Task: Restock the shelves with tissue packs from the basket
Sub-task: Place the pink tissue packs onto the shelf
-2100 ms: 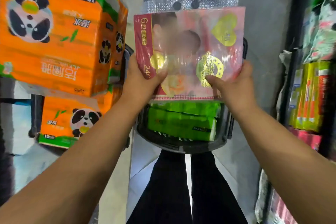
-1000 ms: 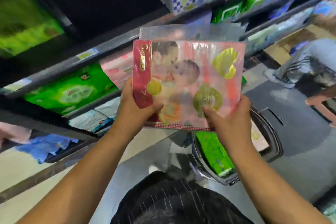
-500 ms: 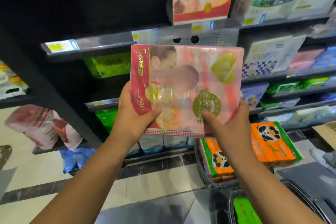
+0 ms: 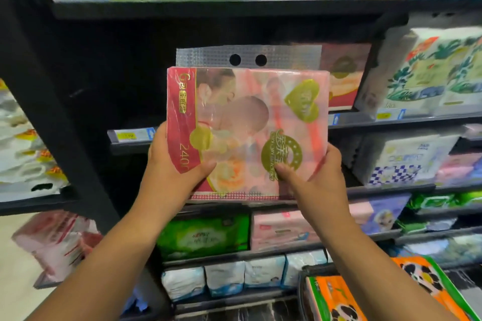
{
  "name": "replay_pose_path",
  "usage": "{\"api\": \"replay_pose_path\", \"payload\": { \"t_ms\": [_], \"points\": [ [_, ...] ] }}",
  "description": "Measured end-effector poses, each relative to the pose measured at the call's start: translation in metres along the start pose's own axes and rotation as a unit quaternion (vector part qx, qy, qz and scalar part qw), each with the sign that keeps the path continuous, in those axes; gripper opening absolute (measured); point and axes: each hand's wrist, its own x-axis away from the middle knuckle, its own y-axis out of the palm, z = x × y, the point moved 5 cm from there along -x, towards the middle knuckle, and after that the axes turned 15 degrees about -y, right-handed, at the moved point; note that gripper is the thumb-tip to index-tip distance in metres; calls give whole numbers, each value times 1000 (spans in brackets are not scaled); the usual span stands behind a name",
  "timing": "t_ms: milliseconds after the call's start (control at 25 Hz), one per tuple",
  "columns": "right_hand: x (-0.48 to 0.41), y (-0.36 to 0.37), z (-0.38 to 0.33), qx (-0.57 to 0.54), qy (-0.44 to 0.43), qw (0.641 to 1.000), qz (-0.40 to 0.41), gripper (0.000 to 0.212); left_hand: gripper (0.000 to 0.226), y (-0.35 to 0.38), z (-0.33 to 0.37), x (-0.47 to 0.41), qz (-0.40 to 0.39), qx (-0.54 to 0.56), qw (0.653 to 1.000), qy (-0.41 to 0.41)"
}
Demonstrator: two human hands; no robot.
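Where the left edge of the frame is cutting them off, white packs [image 4: 23, 154] are lying on a side shelf, and a pink and white pack [image 4: 54, 242] is lying below them in the lower left. Beside them a black post [image 4: 52, 112] is running down the frame at a slant. To its right a dark shelf [image 4: 130, 147] is carrying a yellow price label [image 4: 131, 135] on its front edge.

Just right of this label, the left hand [image 4: 169, 164] is gripping the lower left corner of the pink tissue pack [image 4: 247, 133]. Its thumb [image 4: 203, 168] is pressing on the front, and its fingers are clamped on the pack from behind, where they are hidden. The pack is standing upright in the middle of the frame, in the air in front of the dark shelf, with its clear strip with two holes pointing up. The right hand [image 4: 318, 177] is gripping the lower right corner in the same way, thumb in front and fingers clamped behind.

Below the pack, a green pack [image 4: 203, 234] and a pale pink pack [image 4: 281, 229] are lying side by side on a lower shelf. Behind the held pack's upper right corner, a similar-looking pink pack [image 4: 344, 78] is standing on the shelf. Further right, white packs with a leaf print [image 4: 430, 73] are standing next to it. In the lower right corner, orange panda packs [image 4: 336, 300] are lying.
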Motion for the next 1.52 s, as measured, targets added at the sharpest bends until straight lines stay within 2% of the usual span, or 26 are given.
{"api": "replay_pose_path", "payload": {
  "t_ms": [360,560,720,920,1120,1320,1400,1520],
  "points": [
    [-86,64,9,-8,-43,997,-70,87,76,-8,-2,-79,46,22,999,-15],
    [-143,88,22,-39,-78,991,-97,83,62,-4,19,-127,73,-10,997,-19],
    [-186,101,38,-50,-95,988,-115,88,51,8,31,-161,114,-40,993,-12],
    [-217,121,78,-25,-79,987,-136,91,72,28,12,-207,132,-75,988,-34],
    [-232,130,107,38,-56,988,-137,95,84,49,-16,-244,107,-112,986,-52],
    [-243,134,119,158,-65,974,-151,89,88,62,-30,-274,109,-149,980,-71],
    [-246,132,119,216,-64,963,-149,86,90,67,-28,-282,110,-165,978,-58],
    [-251,124,116,324,-67,927,-179,83,89,73,-31,-287,121,-173,977,-29]
  ]
}}
